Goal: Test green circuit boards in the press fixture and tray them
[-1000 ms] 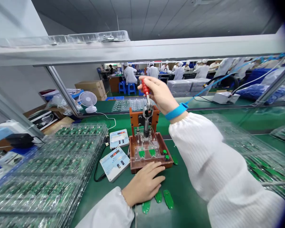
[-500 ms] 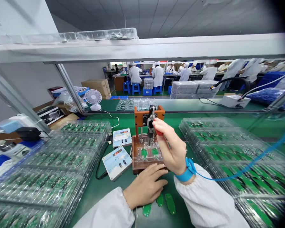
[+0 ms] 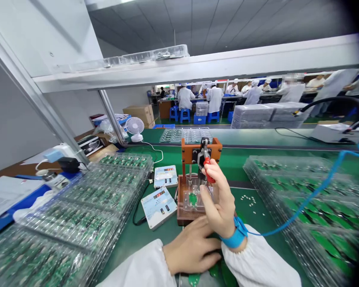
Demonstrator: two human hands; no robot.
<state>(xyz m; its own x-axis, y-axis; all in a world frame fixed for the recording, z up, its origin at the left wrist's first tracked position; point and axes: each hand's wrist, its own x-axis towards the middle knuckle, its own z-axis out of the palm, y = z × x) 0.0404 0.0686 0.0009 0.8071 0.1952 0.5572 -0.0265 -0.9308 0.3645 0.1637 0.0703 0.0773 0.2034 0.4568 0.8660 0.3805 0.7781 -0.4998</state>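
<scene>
My right hand [image 3: 223,203], with a blue wrist strap [image 3: 235,236] on it, has its fingers curled over the red handle [image 3: 209,171] of a toggle clamp. Its thumb stands apart, pointing up. The clamp sits on an orange and brown test fixture [image 3: 187,218]. A green circuit board [image 3: 193,199] shows in the fixture's clear holder; the holder's right side is mostly covered by my right hand. Just in front of the base, my left hand [image 3: 191,249] lies low with fingers apart, its fingertips partly hidden. Loose green boards [image 3: 194,279] lie beneath and beside it.
Two meter boxes [image 3: 159,207] with red digits sit left of the fixture. Stacked clear trays of boards flank both sides, left [image 3: 86,207] and right [image 3: 305,199]. Small white bits [image 3: 249,199] lie at right. A shelf [image 3: 179,71] crosses overhead; a small fan [image 3: 135,126] stands behind.
The view has swung left, so everything sits further right. My right thumb now shows apart from the handle, below the fingers. The meter digits differ. My left hand stays by the fixture base.
</scene>
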